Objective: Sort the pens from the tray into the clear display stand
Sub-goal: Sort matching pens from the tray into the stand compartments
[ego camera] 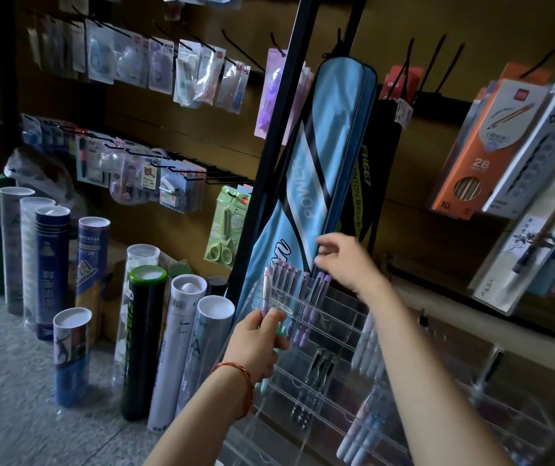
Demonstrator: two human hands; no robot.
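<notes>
The clear display stand (343, 317) leans back at lower centre, with several purple pens (316, 297) upright in its top row and black pens (320, 368) lower down. My left hand (259, 344) grips a bunch of pens (266, 294), purple and mint ones, at the stand's left edge. My right hand (346, 260) hovers just above the top row's right end, fingers loosely curled and blurred. I cannot see anything between its fingers. The tray is not in view.
A blue racket bag (316, 169) hangs right behind the stand beside a black pole (269, 156). Shuttlecock tubes (182, 331) stand on the floor to the left. Pencil boxes (491, 142) and packaged stationery hang on the wall hooks.
</notes>
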